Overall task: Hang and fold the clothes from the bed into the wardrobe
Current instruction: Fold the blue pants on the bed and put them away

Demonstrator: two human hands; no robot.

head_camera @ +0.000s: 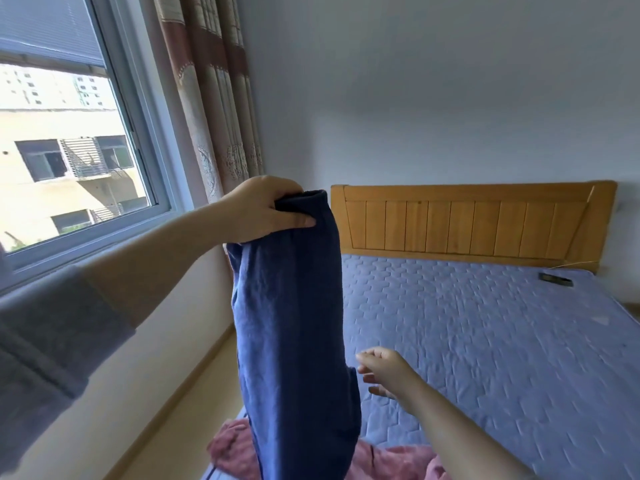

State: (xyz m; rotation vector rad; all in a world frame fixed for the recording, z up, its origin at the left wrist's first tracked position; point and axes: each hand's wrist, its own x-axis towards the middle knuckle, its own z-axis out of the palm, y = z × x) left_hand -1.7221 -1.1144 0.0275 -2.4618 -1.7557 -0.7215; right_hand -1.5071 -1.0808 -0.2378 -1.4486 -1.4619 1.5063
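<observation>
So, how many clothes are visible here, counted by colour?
Dark blue garment: 1, held up by the left hand
Pink clothing: 1 heap on the mattress, possibly several pieces
Total: 2

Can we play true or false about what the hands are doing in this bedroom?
1. The left hand holds the blue garment up by its top end. True.
2. The right hand grips the pink clothing. False: its fingers are spread and hold nothing.
3. The pink clothing lies on the bed, below the blue garment. True.
4. The headboard is white metal. False: it is yellowish wood.
</observation>
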